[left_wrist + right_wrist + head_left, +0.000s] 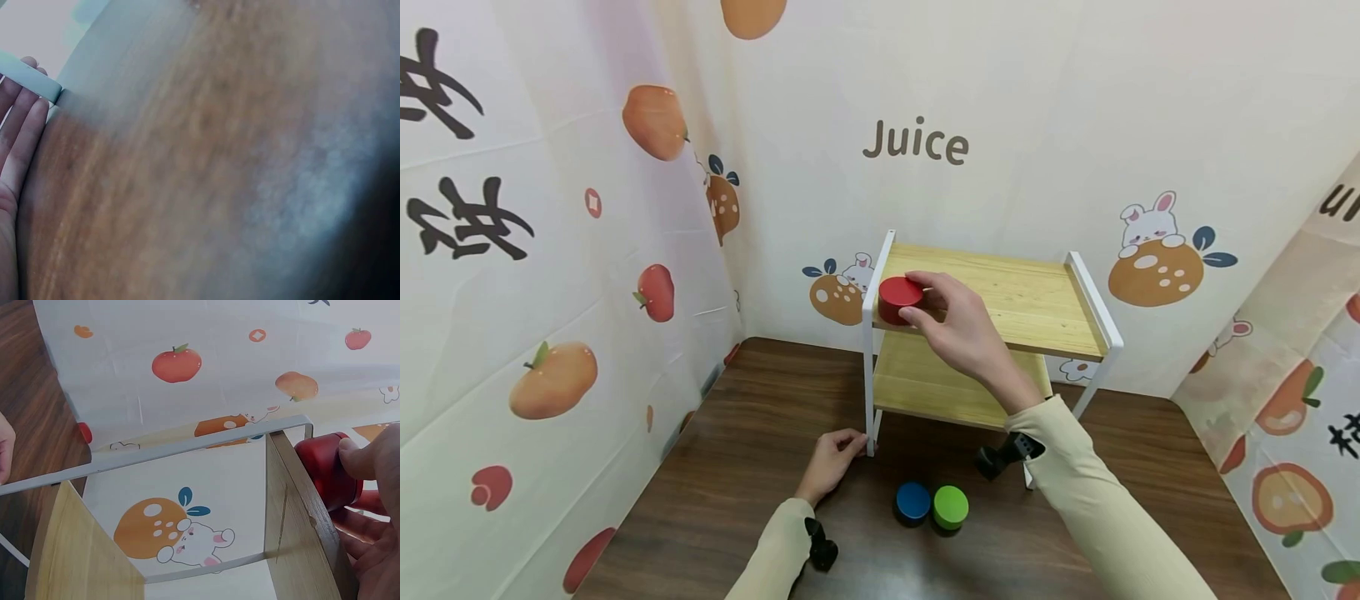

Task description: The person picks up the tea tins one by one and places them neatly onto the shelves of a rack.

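Note:
My right hand (958, 325) holds a short red cylinder (900, 300) between thumb and fingers at the left end of the wooden shelf's upper board (1000, 287). In the right wrist view, the red cylinder (328, 472) is right beside the upper board (300, 519), with the thumb on its top. Down by the table, my left hand (831, 462) grips the foot of the white front left leg (869, 392). The left wrist view has its fingers (28, 134) behind that leg (31, 81). Blue (913, 503) and green (951, 507) cylinders stand side by side before the shelf.
Below the upper board is a lower wooden board (925, 383). White side frames (1093, 304) bound the shelf, which stands on a dark brown wooden table (722, 467). Printed fabric (1000, 183) with fruit and rabbits hangs behind and on both sides.

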A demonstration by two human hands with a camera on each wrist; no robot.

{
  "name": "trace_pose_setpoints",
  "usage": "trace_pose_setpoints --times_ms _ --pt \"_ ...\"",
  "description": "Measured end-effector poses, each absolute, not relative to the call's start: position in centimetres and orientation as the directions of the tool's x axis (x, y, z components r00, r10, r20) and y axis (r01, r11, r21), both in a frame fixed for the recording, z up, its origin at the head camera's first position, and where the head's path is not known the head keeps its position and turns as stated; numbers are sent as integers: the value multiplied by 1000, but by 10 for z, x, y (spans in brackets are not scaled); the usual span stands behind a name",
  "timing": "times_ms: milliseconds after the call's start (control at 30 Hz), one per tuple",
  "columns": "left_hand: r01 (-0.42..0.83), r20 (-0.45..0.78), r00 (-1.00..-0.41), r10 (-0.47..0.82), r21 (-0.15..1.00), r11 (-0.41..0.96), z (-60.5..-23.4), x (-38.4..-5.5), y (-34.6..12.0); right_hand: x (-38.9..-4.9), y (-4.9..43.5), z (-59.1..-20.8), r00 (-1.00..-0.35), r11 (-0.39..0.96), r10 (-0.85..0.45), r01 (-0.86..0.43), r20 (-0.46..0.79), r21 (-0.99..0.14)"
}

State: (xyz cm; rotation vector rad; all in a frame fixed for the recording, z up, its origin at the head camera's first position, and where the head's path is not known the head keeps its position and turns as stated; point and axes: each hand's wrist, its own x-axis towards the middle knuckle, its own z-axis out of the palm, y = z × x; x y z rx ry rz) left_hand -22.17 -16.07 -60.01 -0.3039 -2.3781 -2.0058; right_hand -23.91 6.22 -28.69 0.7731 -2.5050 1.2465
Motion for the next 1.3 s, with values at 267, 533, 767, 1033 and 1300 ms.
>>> trace_pose_setpoints --times_ms 267,533,767,1033,1300 --pt "174 153 -979 138 973 150 -602 -223 -160 -240 60 -287 -848 523 -337 -530 410 -667" --pt "162 143 -981 132 976 145 -602 -223 -160 -239 59 -288 -843 537 -330 -537 424 -650" --pt "143 127 -986 113 978 150 -602 -223 -159 -238 57 -289 -835 541 -326 -550 444 -637" --pt "123 108 -988 110 982 144 -600 -224 -157 -237 56 -289 -828 548 -322 -559 460 -623" --pt "139 119 -984 136 978 153 -601 -223 -160 -237 56 -292 -830 549 -312 -555 463 -625"
